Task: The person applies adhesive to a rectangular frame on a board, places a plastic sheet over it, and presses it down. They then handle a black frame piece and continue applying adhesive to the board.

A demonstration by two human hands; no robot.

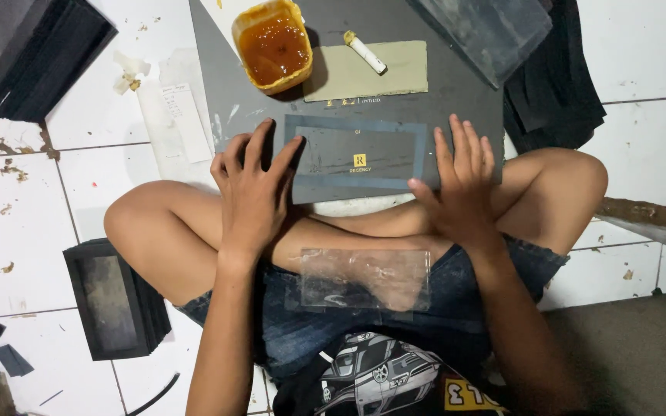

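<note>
- The left hand (252, 192), left of centre in the frame, lies palm down with its fingers spread and slightly bent, fingertips pressing the left end of a dark grey rectangular card (356, 158); it clasps nothing, only presses.
- The right hand (460, 185), right of centre, is likewise flat and open, fingers together and pointing up the frame, resting on the card's right end with the thumb stretched along its lower edge.
- The card sits in the middle of the frame between the two hands, with a lighter grey-blue border and a small yellow emblem near its middle.
- It lies on a larger dark grey board (456, 85) that fills the upper centre and rests over the person's crossed legs.
- On the board, above the card, lies a pale olive sheet (395, 77) with a small white tube-like stick (365, 52) across its upper part.
- Just left of that sheet stands a yellow tub (273, 45) holding amber-brown glue-like liquid.
- A clear plastic piece (364, 279) lies on the person's lap, below the card, in the lower centre.
- A stack of black window frames (113, 296) lies on the white tiled floor (17, 223) at lower left.
- More dark sheets (28, 54) are piled in the upper left corner, and a further dark pile (556, 85) lies at upper right.
</note>
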